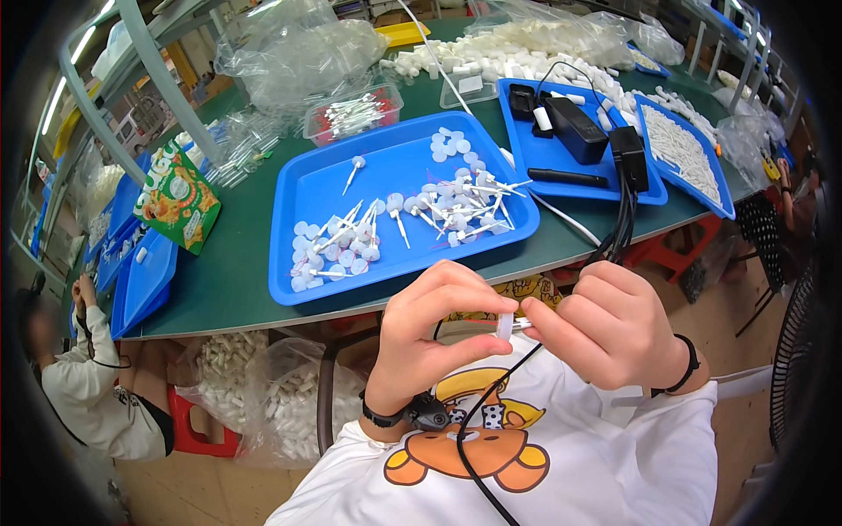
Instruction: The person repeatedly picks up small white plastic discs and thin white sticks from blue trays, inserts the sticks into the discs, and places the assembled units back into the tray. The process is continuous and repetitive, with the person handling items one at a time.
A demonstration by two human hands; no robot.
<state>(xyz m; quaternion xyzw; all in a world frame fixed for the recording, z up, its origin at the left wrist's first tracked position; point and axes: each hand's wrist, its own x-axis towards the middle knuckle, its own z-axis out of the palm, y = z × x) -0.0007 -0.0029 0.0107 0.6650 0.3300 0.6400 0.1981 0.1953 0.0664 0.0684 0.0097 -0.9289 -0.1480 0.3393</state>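
In front of my chest, my left hand [430,329] pinches a small white round disc [505,326] edge-on between thumb and forefinger. My right hand [610,329] is curled, its fingertips closed on a short white stick [522,323] that meets the disc's right side. A thin red strand shows inside the left hand's grip. Just beyond my hands, a large blue tray [289,197] carries two heaps of translucent discs, many with white sticks attached. A single disc with its stick [353,173] lies apart near that tray's upper left.
Right of it stand a blue tray [548,186] with black adapters and cables, and another holding white sticks [680,151]. A clear box [353,114], plastic bags and a green snack bag [178,197] are on the green table. A black cable [467,438] hangs before me. Another person [96,386] sits left.
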